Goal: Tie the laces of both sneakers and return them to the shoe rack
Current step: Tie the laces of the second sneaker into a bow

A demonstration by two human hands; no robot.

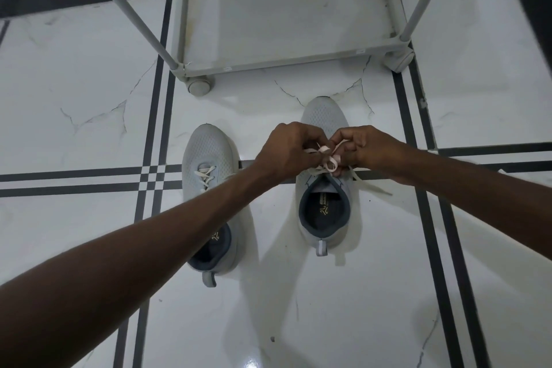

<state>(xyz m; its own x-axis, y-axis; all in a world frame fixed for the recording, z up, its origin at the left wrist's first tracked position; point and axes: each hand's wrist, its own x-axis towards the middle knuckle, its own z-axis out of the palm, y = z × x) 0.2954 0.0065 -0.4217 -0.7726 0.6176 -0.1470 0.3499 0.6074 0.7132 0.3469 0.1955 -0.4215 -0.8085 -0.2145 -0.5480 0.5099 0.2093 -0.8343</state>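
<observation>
On the marble floor point(89, 84), left of the shoe rack's point(283, 57) near edge and well short of it, the left sneaker point(209, 158) sits toe toward the rack, partly crossed by the left forearm; its lace point(206, 176) is threaded, but whether it is knotted cannot be told, as the arm hides the upper eyelets. The left hand point(286, 152) is closed in a pinch on the pale lace point(327, 163) of the right sneaker point(324, 212), which stands just in front of the rack's bottom shelf point(283, 9), between its two front castors. The right hand point(364, 149) is likewise curled shut, fingertips pinching a loop of the same lace, and one loose end trails off the shoe's right side onto the floor. The step in hand looks like forming the bow on this shoe: it should go best if both loops are kept pinched near the crossing, drawn outward evenly and low over the tongue, so the knot seats snugly without slipping loose. For the return, the bottom shelf appears bare and open from the front, with clear floor between shoes and rack; the slanted rack poles point(119, 0) at either side and the raised shelf rim are the edges to lift over and steer between.
</observation>
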